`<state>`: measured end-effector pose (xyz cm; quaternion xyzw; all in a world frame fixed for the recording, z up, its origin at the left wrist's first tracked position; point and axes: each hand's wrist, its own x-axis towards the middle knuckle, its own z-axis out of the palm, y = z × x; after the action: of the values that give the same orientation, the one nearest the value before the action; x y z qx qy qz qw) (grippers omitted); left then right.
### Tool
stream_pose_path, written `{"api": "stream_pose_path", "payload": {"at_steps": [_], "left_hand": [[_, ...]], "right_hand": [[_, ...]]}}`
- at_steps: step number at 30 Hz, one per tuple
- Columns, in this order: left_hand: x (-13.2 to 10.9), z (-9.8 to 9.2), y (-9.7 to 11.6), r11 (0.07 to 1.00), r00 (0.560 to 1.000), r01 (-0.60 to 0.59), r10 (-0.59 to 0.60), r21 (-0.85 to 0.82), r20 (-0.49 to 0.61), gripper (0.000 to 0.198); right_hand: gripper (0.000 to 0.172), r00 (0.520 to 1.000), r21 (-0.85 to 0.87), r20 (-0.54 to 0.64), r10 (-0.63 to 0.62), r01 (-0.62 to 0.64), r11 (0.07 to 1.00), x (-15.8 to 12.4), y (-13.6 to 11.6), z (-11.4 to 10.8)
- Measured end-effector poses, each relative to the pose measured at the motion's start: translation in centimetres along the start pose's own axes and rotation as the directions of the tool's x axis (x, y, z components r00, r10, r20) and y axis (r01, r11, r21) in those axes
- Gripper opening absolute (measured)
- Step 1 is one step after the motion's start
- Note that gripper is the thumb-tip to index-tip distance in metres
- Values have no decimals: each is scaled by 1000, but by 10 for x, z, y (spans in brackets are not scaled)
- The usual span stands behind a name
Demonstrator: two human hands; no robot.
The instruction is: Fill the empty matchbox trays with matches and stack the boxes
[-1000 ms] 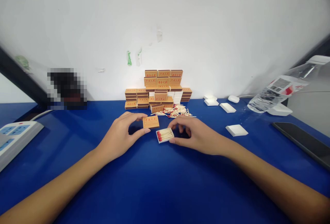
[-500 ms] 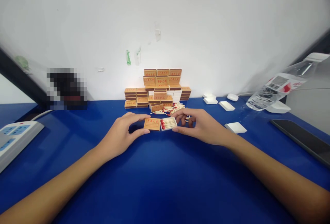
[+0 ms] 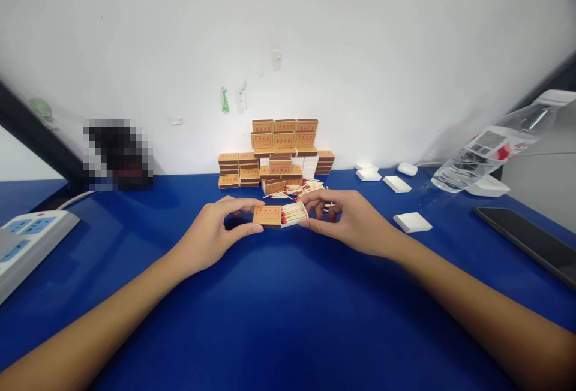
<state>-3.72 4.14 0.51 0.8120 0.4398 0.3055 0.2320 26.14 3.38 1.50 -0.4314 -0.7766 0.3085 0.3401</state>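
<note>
My left hand [image 3: 219, 227] grips an orange matchbox sleeve [image 3: 267, 216] by its left end, thumb in front and fingers behind. Held between thumb and fingers of my right hand [image 3: 346, 218] is a white matchbox tray [image 3: 297, 223] filled with red-headed matches [image 3: 292, 213]. The tray's left end meets the sleeve's right opening, and most of the tray is outside. Just behind lies a loose heap of matches [image 3: 308, 189], partly hidden by my right fingers. Stacked matchboxes [image 3: 283, 140] rise against the wall beyond it.
White empty-looking trays [image 3: 412, 222] lie to the right, near a white rounded case [image 3: 407, 168]. A tilted water bottle [image 3: 490, 142] and a black phone [image 3: 528, 241] are at the far right. On the left sit a power strip [image 3: 45, 241] and a pixelated dark object [image 3: 119, 154].
The tray has moved slightly left against the sleeve, so its left end now meets the opening with less of it showing. Both hands have stayed nearly in place.
</note>
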Motion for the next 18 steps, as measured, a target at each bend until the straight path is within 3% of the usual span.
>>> {"api": "stream_pose_path", "payload": {"at_steps": [10,18], "left_hand": [[4,0,1,964,996,85,-74,-253,52,45],[3,1,6,857,966,256,-217,-446,138,57]], "right_hand": [[35,1000,14,-18,-5,5,1000,-2,1,0],[35,999,26,-34,-23,24,999,-2,0,4]]}}
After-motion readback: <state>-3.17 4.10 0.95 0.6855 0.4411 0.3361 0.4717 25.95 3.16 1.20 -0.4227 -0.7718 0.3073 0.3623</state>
